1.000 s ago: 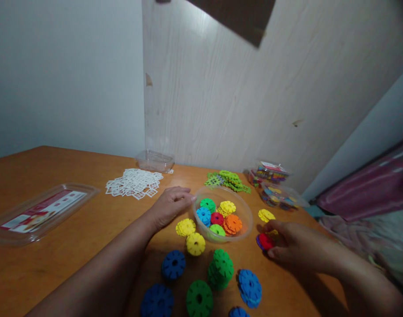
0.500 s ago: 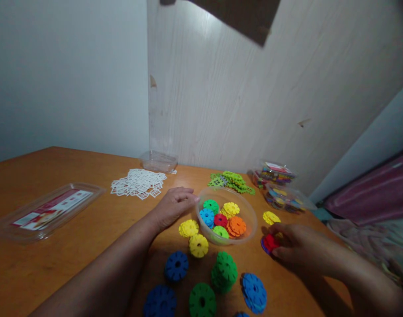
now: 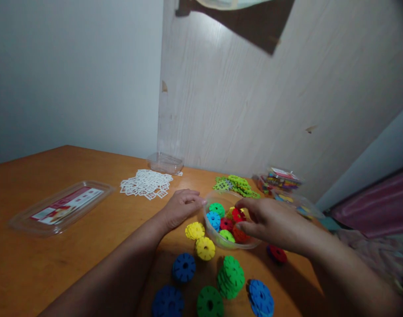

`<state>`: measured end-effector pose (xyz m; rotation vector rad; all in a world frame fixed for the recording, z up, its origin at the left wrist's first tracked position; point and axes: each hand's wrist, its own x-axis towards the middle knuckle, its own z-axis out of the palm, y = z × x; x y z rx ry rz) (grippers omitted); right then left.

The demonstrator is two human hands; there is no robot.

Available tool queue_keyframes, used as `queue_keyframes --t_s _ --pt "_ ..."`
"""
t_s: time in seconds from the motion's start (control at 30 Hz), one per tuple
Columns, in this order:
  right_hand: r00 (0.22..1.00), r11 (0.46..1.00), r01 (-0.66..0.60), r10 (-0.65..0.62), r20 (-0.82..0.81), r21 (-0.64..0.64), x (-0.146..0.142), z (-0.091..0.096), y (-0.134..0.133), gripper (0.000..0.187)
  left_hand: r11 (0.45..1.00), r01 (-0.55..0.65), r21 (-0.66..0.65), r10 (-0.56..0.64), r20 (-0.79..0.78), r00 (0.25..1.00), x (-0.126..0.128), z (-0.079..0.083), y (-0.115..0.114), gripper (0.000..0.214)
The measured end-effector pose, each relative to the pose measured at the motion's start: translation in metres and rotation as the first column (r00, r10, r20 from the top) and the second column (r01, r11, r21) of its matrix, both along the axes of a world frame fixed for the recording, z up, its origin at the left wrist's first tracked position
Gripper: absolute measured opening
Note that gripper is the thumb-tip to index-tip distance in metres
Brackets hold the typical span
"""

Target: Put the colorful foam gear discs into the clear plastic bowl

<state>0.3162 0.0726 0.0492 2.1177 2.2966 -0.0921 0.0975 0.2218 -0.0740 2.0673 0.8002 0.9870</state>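
Note:
My right hand (image 3: 267, 222) is over the round clear plastic bowl (image 3: 217, 241), pinching a red notched disc (image 3: 238, 215) between thumb and fingers. Inside the bowl lie notched discs: green (image 3: 216, 210), light blue (image 3: 213, 220), light green (image 3: 227, 236) and dark red (image 3: 226, 224); orange and yellow ones are partly hidden by my hand. My left hand (image 3: 184, 207) rests on the table, fingers stretched out, its thumb touching the bowl's left rim. Just left of the bowl are yellow discs (image 3: 205, 248). Another red disc (image 3: 278, 254) lies under my right forearm.
Nearest me stand stacks of green discs (image 3: 232, 277) and blue discs (image 3: 261, 298). White lattice pieces (image 3: 146, 182) and lime-green pieces (image 3: 239, 185) lie behind the bowl. A clear lid (image 3: 64, 207) is at left; filled plastic boxes (image 3: 283, 178) sit at back right.
My right hand has moved left from the red discs on the table to above the bowl, carrying a red disc. My left hand stays by the rim. The view has shifted slightly.

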Motion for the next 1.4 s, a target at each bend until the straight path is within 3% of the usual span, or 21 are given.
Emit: queue_keyframes --t_s 0.17,0.33,0.47,0.6,0.77,0.93,1.07,1.4 --pt "0.988 0.998 -0.019 0.029 0.152 -0.068 -0.021 -0.008 0.023 0.035 1.000 0.018 0.021 -0.017 -0.030 0.999 0.000 -0.001 0.000 0.036" --pt "0.986 0.996 0.004 0.011 0.168 -0.089 -0.023 -0.010 0.024 0.041 1.000 0.017 0.024 -0.017 -0.003 1.000 0.000 -0.001 -0.001 0.034" --pt "0.991 0.997 0.073 -0.072 0.112 -0.007 0.000 -0.006 0.008 0.044 1.000 0.012 0.010 -0.012 -0.005 1.000 0.001 -0.001 0.000 0.033" --pt "0.990 0.989 0.137 -0.138 0.021 0.046 0.041 -0.005 -0.020 0.038 1.000 0.005 0.005 -0.005 -0.002 1.000 0.000 0.000 -0.001 0.034" --pt "0.965 0.973 0.225 -0.229 -0.130 -0.045 0.080 -0.025 -0.057 0.032 1.000 0.010 -0.007 -0.010 0.009 1.000 0.000 -0.001 0.000 0.035" --pt "0.914 0.945 0.284 -0.318 -0.252 -0.161 0.084 -0.052 -0.073 0.039 1.000 0.025 -0.019 -0.025 0.013 1.000 -0.001 -0.004 0.004 0.033" --pt "0.903 0.932 0.309 -0.350 -0.247 -0.191 0.087 -0.062 -0.071 0.052 0.998 0.050 -0.026 -0.049 0.011 0.999 -0.001 -0.002 0.004 0.035" --pt "0.927 0.956 0.249 -0.281 -0.247 -0.153 0.094 -0.070 -0.063 0.028 1.000 0.015 -0.026 -0.014 0.023 1.000 -0.002 -0.001 0.000 0.031"
